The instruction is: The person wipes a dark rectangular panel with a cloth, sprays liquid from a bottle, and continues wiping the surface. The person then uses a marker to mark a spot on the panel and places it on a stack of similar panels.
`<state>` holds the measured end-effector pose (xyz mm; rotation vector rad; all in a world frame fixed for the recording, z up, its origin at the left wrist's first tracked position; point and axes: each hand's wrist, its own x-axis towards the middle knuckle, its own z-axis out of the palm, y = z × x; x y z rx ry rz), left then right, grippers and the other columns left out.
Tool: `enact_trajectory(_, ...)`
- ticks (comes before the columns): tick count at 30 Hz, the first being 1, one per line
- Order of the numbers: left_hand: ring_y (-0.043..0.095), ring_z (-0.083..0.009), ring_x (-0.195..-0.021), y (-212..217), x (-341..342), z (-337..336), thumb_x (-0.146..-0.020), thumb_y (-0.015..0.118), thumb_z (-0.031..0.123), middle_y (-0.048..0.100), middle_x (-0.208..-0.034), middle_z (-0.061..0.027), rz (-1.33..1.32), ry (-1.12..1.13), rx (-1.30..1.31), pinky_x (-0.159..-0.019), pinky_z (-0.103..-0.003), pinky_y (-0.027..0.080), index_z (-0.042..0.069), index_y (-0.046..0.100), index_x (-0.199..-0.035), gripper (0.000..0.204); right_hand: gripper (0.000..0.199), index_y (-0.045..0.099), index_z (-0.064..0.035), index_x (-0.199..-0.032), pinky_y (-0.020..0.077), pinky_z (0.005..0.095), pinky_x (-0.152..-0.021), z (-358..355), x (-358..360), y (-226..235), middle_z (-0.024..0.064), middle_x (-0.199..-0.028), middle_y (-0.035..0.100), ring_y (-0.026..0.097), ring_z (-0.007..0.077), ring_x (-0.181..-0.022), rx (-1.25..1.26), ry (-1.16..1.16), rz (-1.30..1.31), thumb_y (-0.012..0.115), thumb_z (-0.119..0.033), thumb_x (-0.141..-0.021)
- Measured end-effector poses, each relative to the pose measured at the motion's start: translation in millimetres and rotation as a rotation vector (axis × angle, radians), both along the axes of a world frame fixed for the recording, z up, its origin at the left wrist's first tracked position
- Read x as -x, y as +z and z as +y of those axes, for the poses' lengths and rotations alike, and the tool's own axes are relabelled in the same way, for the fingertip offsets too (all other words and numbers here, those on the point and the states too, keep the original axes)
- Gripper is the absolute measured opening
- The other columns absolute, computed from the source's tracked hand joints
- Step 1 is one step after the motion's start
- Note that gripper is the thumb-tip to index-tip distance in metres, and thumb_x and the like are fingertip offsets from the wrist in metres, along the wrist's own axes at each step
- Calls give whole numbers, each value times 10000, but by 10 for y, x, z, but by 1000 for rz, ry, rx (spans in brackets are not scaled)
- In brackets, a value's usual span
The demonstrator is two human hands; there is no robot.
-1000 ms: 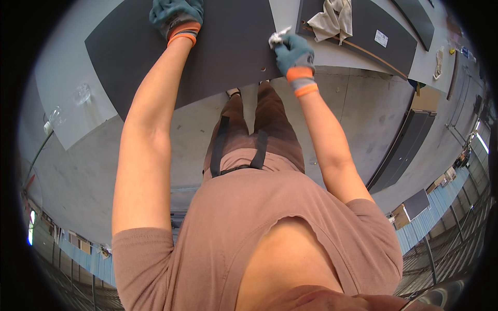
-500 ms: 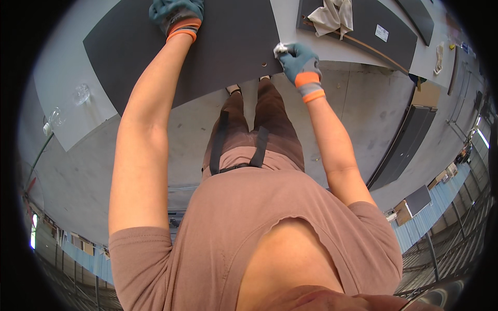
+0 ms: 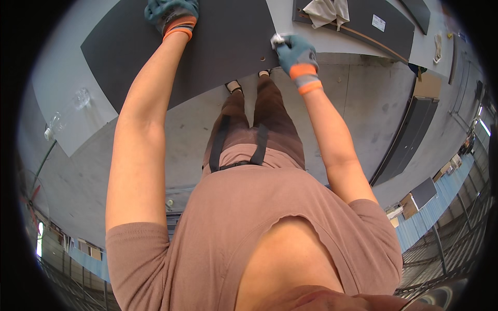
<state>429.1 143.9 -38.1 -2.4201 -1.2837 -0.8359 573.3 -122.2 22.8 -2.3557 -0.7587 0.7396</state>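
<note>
A large dark grey panel (image 3: pixel 223 57) lies flat before me on a pale work surface, with a small round hole near its near right corner. My left hand (image 3: pixel 172 14), in a teal and grey glove with an orange cuff, rests on the panel toward its far side. Its fingers look curled, and whatever may be under them is hidden at the picture's upper edge. My right hand (image 3: pixel 298 54), gloved alike, is closed on a crumpled white cloth (image 3: pixel 278 40) at the panel's right edge.
Right of the panel, a second dark board (image 3: pixel 358 23) carries a beige cloth (image 3: pixel 327 11) and a white label (image 3: pixel 378 22). Clear plastic bottles (image 3: pixel 81 98) lie on the left. Long dark boards (image 3: pixel 410 137) stand on the floor at right.
My right hand has moved slightly farther along the panel's right edge with the white cloth. The left hand stays on the panel; the whole view has shifted a little.
</note>
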Motion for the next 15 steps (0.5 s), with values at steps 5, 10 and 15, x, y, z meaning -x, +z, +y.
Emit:
enact_trajectory(5, 644, -367, -1203, 20, 51, 42, -958, 702, 410, 713, -1239, -166, -53, -26, -3, -1041, -519, 479, 71, 729, -1142, 387, 195, 804, -36, -1035, 573, 326, -744, 404, -421, -34, 99, -895, 777, 732, 186, -801, -288, -125, 247, 785, -175, -899)
enact_trajectory(10, 651, -368, -1190, 87, 22, 25, -944, 722, 385, 717, -1220, -174, -68, -30, 27, -1026, -516, 490, 65, 723, -1130, 371, 276, 764, 4, -1172, 553, 253, -741, -162, -769, 43, 38, -1005, 770, 686, 96, -842, -499, -313, 728, 771, -69, -906)
enact_trajectory(15, 655, -366, -1195, 73, 110, 16, -951, 707, 394, 719, -1234, -173, -53, 1, 29, -1032, -513, 493, 59, 727, -1138, 384, 218, 780, -10, -1140, 554, 250, -757, 73, -735, 356, 34, -1020, 783, 680, 80, -823, -491, -127, 380, 747, -79, -936)
